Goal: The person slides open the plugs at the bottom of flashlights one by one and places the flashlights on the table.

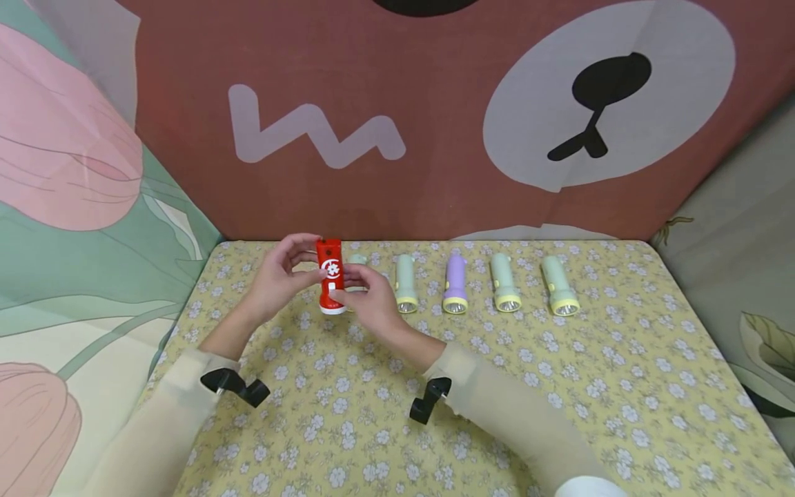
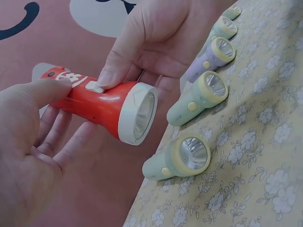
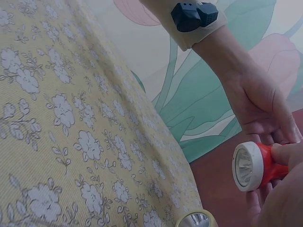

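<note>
Clamping a red flashlight [image 1: 330, 266] in the grip of left hand [image 1: 281, 276] and right hand [image 1: 375, 298], with right thumb [image 2: 116, 64] at the white switch [image 2: 93, 87]. Holding it above the far left of the counter [image 1: 348, 442], lens [image 2: 143, 113] toward the near side, beside a row of four green flashlights [image 1: 406, 277] and one purple flashlight [image 1: 455, 277].

1. The red flashlight [image 2: 102, 106] has a white lens rim [image 2: 128, 113], a white switch [image 2: 93, 86] and a white emblem [image 1: 331, 268].
2. Four pale green flashlights [image 1: 405, 276] have yellow heads [image 1: 406, 301].
3. The purple flashlight [image 1: 455, 276] also has a yellow head.
4. The tablecloth [image 1: 348, 400] is yellow, patterned with white flowers.
5. The backdrop [image 1: 435, 69] is reddish brown, bearing a pale zigzag [image 1: 317, 131] and a black nose [image 1: 611, 79] on a whitish oval [image 1: 528, 124].
6. The sleeves [image 1: 509, 407] are cream.
</note>
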Demonstrator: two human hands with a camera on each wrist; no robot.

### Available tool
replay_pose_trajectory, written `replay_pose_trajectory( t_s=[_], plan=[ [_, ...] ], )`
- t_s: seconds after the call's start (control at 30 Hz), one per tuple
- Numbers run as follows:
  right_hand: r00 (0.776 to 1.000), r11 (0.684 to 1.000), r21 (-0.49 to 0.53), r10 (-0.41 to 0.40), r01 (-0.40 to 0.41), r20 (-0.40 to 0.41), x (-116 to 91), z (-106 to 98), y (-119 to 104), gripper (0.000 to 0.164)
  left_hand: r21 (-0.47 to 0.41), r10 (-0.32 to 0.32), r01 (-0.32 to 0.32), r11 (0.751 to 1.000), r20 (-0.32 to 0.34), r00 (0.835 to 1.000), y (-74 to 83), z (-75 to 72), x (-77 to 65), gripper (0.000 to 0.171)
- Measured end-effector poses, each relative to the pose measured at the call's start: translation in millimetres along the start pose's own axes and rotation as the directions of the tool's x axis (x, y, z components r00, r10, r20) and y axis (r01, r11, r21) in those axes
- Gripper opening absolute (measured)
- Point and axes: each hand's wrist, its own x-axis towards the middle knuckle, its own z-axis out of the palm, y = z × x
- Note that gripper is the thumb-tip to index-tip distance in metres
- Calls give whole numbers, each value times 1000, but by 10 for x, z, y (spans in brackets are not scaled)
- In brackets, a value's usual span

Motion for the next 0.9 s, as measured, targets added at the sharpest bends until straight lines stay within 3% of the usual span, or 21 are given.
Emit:
replay_pose_trajectory(
  t_s=[0.23,0.63,0.9],
  plan=[
    [999,999,-18,-43,44,29,-65,-114,27,40,37,-9,9,999,11,1000,94,84,-34,55],
    [984,985,-38,-166,169,67,-172,-309,41,41,28,69,-70,997,20,997,210,250,-70,47],
    [982,983,-69,-162,169,92,-240,-424,76,41,12,22,-22,1000,6,1000,230,387,-94,42]
  ],
)
